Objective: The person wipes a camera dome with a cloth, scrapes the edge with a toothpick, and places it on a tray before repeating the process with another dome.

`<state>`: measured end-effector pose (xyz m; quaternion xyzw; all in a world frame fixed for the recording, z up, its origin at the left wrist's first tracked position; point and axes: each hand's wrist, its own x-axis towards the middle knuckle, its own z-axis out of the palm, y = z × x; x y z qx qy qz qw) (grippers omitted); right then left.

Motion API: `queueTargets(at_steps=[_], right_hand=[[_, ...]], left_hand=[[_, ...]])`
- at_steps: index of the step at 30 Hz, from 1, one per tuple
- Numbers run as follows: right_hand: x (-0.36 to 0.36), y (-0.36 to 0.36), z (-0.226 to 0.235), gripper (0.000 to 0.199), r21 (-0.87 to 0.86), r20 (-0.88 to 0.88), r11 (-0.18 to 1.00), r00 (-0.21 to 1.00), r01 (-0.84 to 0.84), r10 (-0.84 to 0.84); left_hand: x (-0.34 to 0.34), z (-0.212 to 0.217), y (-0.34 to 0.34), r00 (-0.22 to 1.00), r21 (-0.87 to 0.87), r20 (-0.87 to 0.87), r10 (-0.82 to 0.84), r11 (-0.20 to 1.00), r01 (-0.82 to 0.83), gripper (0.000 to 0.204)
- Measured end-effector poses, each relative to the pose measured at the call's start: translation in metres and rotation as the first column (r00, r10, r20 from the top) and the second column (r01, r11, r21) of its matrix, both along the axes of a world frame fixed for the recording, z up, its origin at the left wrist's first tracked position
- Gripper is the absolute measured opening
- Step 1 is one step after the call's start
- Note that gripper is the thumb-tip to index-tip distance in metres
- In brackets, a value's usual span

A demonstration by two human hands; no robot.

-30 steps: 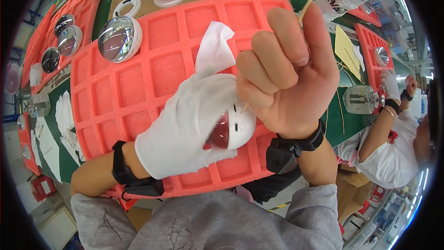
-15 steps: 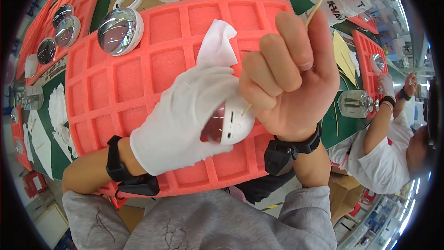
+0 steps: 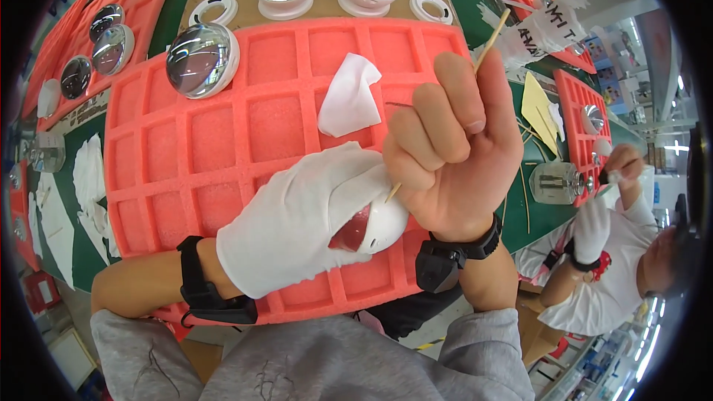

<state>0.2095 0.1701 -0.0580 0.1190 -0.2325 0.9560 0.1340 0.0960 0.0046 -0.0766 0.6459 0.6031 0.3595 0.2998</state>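
My left hand (image 3: pixel 297 215), in a white glove, is closed around a small rounded device with a white shell (image 3: pixel 388 224) and a reddish, shiny window. Part of the device is hidden under the gloved fingers. My bare right hand (image 3: pixel 462 145) pinches a thin wooden stick (image 3: pixel 493 38). The stick's upper end points up past the fingers; its lower tip shows below the hand, by the upper edge of the white shell. Whether that tip touches the shell I cannot tell. Both hands are over a pink foam tray (image 3: pixel 239 141) with square compartments. A white cloth (image 3: pixel 349 96) lies on it.
A mirrored dome (image 3: pixel 199 63) sits at the tray's far left. Beyond the tray, a brown board (image 3: pixel 249 11) bears two more domes and several white rings. A glass jar (image 3: pixel 553 183) and yellow paper (image 3: pixel 540 115) are at right, near a co-worker (image 3: pixel 594 275).
The device has turned in my left hand, so its slotted face shows less. The stick's tip has shifted to the shell's upper edge. The co-worker's hands have moved.
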Motion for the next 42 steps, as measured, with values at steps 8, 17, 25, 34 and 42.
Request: queueTargets(at_steps=[8, 17, 25, 34, 42], right_hand=[[0.001, -0.012, 0.007, 0.053, -0.025, 0.164, 0.995, 0.982, -0.096, 0.099], [0.002, -0.003, 0.005, 0.059, -0.056, 0.070, 0.998, 0.997, -0.023, 0.026], [-0.002, -0.006, -0.004, 0.059, -0.054, 0.028, 0.999, 1.000, 0.004, -0.002], [0.000, -0.002, -0.002, 0.059, -0.004, 0.049, 1.000, 0.999, 0.022, -0.022], [-0.002, -0.001, -0.005, 0.059, 0.030, -0.003, 0.997, 0.998, 0.070, -0.070]], left_hand=[[-0.002, 0.001, 0.005, 0.992, 0.165, 0.086, 0.088, 0.981, -0.101, 0.079], [0.001, -0.003, 0.000, 0.975, 0.227, -0.220, 0.032, 0.974, 0.019, 0.080], [-0.016, -0.003, 0.001, 0.997, 0.153, -0.071, -0.026, 0.988, 0.036, 0.094], [-0.007, -0.005, 0.000, 0.997, 0.175, -0.073, 0.029, 0.985, -0.016, 0.081], [-0.009, -0.023, 0.002, 0.994, 0.325, -0.100, -0.032, 0.944, 0.063, 0.086]])
